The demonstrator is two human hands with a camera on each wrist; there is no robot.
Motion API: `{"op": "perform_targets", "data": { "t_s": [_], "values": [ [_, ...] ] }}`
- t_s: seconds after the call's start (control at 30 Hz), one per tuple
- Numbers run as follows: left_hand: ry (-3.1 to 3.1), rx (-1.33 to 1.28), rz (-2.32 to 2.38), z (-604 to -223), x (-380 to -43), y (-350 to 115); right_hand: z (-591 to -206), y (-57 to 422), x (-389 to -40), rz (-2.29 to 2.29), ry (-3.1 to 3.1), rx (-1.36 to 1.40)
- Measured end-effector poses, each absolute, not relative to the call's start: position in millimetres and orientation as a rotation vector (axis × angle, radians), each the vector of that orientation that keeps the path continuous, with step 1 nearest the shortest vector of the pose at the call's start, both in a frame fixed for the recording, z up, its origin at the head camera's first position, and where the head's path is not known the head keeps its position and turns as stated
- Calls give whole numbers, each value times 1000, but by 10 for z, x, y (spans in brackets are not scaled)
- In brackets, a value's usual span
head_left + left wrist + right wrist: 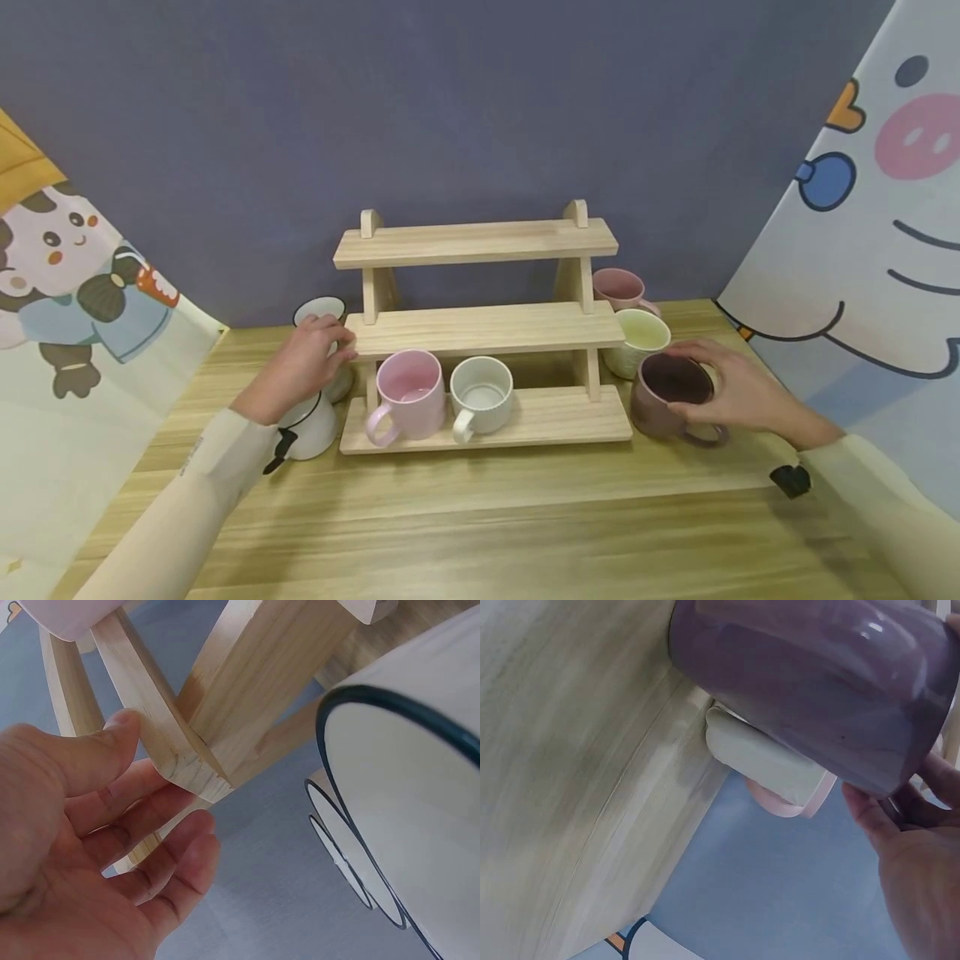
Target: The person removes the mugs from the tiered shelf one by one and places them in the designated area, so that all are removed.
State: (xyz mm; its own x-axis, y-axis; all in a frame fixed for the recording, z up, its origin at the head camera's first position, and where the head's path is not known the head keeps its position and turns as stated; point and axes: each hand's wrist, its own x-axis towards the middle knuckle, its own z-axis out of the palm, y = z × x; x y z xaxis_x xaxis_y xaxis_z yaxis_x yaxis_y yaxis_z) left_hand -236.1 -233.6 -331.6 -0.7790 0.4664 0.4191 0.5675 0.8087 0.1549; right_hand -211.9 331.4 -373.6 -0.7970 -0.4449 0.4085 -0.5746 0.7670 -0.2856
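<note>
A three-tier wooden shelf (487,332) stands in the middle of the table. My left hand (303,362) is at the left end of its middle board; in the left wrist view the thumb lies on one face of the board end (176,742) and fingers curl behind it. On the right, my right hand (738,392) grips a purple mug (652,408) near its rim, thumb and fingers on opposite sides. The mug stands upright, its handle toward me. The lowest board carries a light pink mug (420,408) and a small white mug (483,396).
White mugs with dark rims (315,433) stand left of the shelf, partly hidden by my left arm. Behind the purple mug are a pale green mug (630,360) and a darker pink mug (618,285). A blue-grey backdrop (465,108) rises behind the table.
</note>
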Motion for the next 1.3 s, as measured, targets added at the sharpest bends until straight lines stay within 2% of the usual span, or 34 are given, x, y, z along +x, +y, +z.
{"op": "perform_targets", "data": {
  "t_s": [0.83,1.0,1.3],
  "values": [
    [-2641,-742,-394,-3292,-2306,-2300,-3723,3355,-2216,666,-2714,814],
    [-2671,-686,-429,-3193,-2215,-2158,-3724,3348,-2208,703,-2742,809],
    [-2715,-809,-427,-3119,-2029,-1869,-3674,3302,-2225,729,-2783,769]
  ]
}}
